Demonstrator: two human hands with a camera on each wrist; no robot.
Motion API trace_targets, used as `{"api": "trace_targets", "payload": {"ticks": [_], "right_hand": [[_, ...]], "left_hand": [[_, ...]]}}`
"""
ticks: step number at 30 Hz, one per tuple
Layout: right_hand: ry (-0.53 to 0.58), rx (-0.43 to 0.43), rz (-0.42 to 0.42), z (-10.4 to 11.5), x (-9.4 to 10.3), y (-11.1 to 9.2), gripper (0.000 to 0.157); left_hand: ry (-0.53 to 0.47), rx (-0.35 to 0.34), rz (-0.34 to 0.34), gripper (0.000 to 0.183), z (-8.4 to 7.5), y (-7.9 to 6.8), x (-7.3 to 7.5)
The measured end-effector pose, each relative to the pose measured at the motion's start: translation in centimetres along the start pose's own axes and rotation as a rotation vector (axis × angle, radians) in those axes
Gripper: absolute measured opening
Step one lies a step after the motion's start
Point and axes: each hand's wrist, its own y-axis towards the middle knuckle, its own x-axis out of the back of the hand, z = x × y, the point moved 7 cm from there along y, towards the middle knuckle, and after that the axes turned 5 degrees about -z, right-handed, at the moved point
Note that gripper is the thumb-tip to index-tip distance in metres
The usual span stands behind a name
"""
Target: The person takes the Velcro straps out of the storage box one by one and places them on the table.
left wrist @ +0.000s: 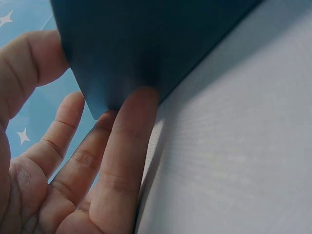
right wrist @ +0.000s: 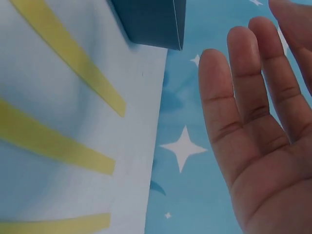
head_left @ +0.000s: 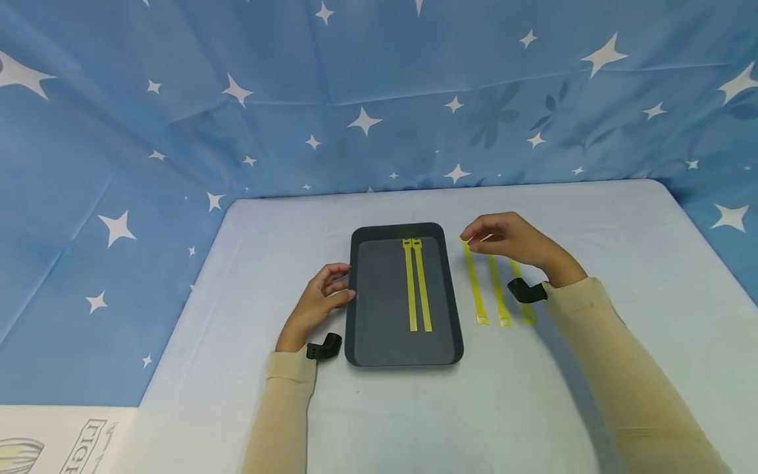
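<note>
In the head view, the left hand (head_left: 322, 303) is at the left side of a dark grey rectangular tray (head_left: 379, 345). Its fingertips touch the tray's outer wall (left wrist: 131, 58), and the thumb meets the rim. Two yellow cable straps (head_left: 410, 289) with slotted ends lie side by side in the tray. Right of it, three more yellow straps (head_left: 476, 286) lie spread on the table. Above their far ends hovers the right hand (head_left: 512, 240), partly covering them. The right wrist view shows this hand's fingers (right wrist: 243, 73) extended, with nothing held.
A white cloth covers the table (head_left: 474, 408). Behind and to the left hangs a blue curtain (head_left: 284, 118) with white stars. A printed pale sheet (head_left: 59, 441) shows at the lower left. Both wrists wear black bands.
</note>
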Motion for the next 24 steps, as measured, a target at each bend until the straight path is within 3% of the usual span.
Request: {"api": "trace_targets", "payload": {"ticks": [17, 24], "right_hand": [[-0.002, 0.048, 0.24, 0.4, -3.2, 3.5, 0.022], [-0.016, 0.053, 0.289, 0.4, -4.2, 4.8, 0.024]], "left_hand": [[-0.01, -0.009, 0.01, 0.059, -0.2, 0.1, -0.2], [-0.017, -0.01, 0.004, 0.059, -0.4, 0.0, -0.1]]}}
